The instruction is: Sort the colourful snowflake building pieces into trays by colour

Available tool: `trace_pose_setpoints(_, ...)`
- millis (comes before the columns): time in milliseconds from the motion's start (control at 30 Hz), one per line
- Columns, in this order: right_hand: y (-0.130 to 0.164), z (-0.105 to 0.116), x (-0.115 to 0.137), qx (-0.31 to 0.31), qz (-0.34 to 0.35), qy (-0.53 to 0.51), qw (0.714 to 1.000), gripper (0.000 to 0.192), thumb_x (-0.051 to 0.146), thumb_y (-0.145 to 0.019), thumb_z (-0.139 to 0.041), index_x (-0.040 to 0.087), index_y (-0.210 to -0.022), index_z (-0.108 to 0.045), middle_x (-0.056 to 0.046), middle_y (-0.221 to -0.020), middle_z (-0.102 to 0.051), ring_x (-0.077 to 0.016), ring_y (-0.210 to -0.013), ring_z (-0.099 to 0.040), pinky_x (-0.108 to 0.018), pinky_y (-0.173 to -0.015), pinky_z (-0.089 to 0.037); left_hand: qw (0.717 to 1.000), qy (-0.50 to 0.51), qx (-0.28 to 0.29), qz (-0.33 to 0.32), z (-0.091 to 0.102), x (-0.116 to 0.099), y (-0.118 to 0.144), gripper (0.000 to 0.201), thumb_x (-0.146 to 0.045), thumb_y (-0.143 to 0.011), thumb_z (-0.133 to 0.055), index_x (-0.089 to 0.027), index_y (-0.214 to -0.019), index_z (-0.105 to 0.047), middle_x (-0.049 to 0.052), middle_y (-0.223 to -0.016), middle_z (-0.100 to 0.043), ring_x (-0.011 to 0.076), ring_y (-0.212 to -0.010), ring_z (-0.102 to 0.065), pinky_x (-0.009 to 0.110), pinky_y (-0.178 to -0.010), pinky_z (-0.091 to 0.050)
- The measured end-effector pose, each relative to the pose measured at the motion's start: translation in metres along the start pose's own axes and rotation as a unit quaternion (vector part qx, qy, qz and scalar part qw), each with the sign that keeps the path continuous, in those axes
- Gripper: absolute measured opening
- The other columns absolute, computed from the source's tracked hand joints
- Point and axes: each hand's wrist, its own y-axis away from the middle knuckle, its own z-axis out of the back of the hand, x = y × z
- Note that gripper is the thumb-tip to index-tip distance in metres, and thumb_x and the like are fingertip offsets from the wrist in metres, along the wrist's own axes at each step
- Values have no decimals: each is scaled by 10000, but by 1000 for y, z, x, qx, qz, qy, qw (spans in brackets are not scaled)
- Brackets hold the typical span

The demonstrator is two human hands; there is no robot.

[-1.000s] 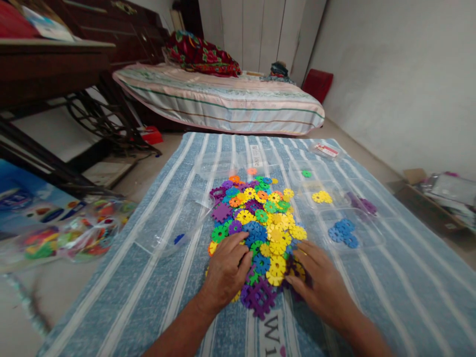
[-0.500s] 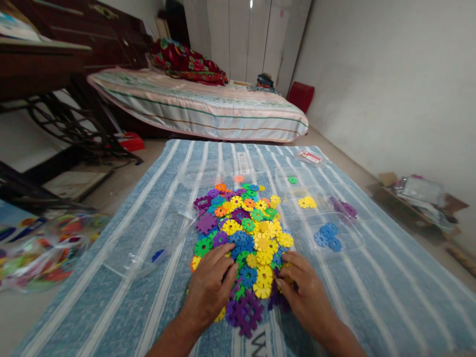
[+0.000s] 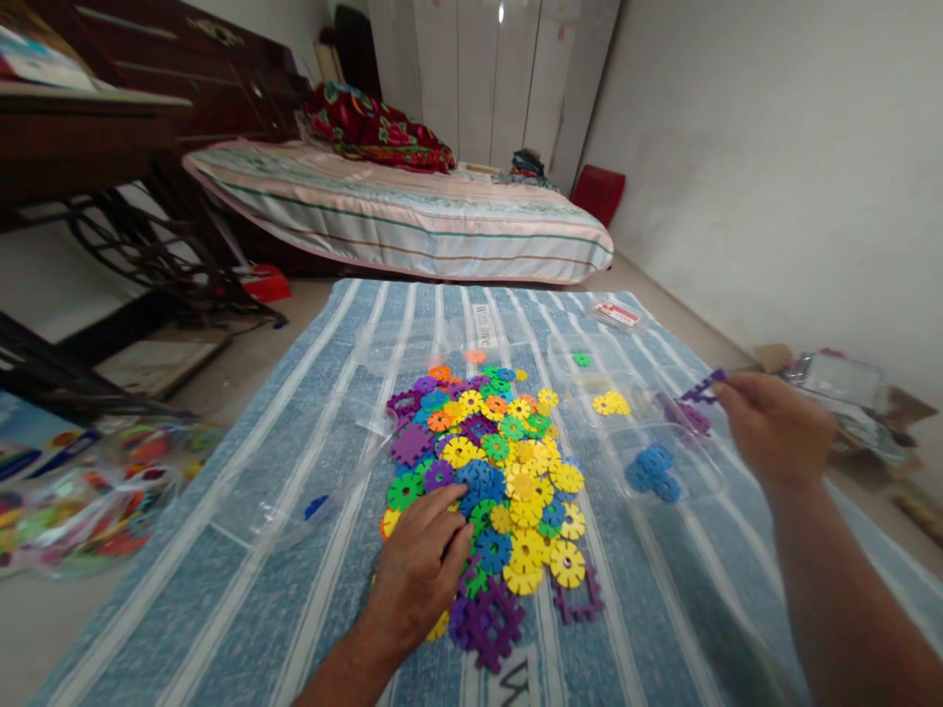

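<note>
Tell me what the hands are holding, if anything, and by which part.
The right hand pinches a purple piece by its near end, over the purple pieces in a clear tray. The left hand holds nothing; it rests flat on the pile of coloured pieces.

a blue and white striped mat [image 3: 663, 609] covers the floor [image 3: 44, 619] and carries everything. in its middle lies a heap of plastic snowflake discs [image 3: 501, 462] in yellow, green, blue, orange and purple, with larger purple square pieces [image 3: 490, 619] at the near edge. to the right sit clear trays [image 3: 699, 471] holding blue discs [image 3: 652, 471], yellow discs [image 3: 611, 403] and purple pieces [image 3: 682, 414]. a clear tray [image 3: 280, 491] lies left of the heap.
</note>
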Motion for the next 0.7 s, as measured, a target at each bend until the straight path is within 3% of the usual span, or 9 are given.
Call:
trace_pose_setpoints(100, -30, -15, -21, 11, 29, 102, 994, 469, 487, -865, -434, 110, -862, -714, -153, -824, -696, -233, -759, -635, -327, -636, -407, 1000, 3, 1, 2, 0, -1, 0, 155, -221, -863, -499, -197, -760, -613, 72, -1072, -677, 193, -984, -632, 357, -878, -520)
trace_pose_setpoints(200, -25, -28, -26, 20, 44, 127, 991, 455, 482, -858, -448, 116, -817, -715, -156, -814, -698, -235, -747, -637, -324, -628, -406, 1000, 5, 8, 7, 0, -1, 2, 146, -213, -863, -501, -192, -769, -611, 78, -1084, -672, 195, -996, -626, 364, -883, -516)
trace_pose_setpoints(367, 33, -25, 8, 16, 124, -14, 992, 337, 437, -849, -499, 182, -737, -687, -65, -725, -705, -198, -678, -659, -293, -629, -480, 1000, 12, 19, 15, -1, -2, 4, 135, -206, -861, -503, -192, -777, -608, 81, -1097, -666, 196, -1006, -620, 369, -887, -510)
trace_pose_setpoints(500, 87, -10, 54, 95, 222, -138, 960, 202, 318, -869, -535, 201, -765, -662, -28, -736, -697, -160, -670, -660, -274, -656, -516, 999, 16, 21, 22, -2, -1, 5, 134, -203, -860, -506, -191, -776, -609, 82, -1097, -666, 200, -1005, -621, 379, -883, -509)
trace_pose_setpoints(600, 124, -8, 80, 136, 270, -203, 932, 107, 224, -865, -551, 195, -836, -649, -48, -823, -698, -166, -781, -661, -298, -740, -542, 999, 20, 29, 25, -2, -2, 4, 133, -202, -859, -513, -191, -766, -607, 81, -1099, -667, 200, -1009, -621, 382, -890, -505)
trace_pose_setpoints(700, 157, -13, 93, 160, 274, -210, 925, 100, 229, -849, -570, 191, -915, -635, -87, -955, -678, -210, -952, -630, -389, -840, -545, 999, 22, 27, 25, -1, -3, 3, 127, -196, -856, -519, -190, -766, -607, 80, -1099, -667, 199, -1025, -617, 378, -902, -501)
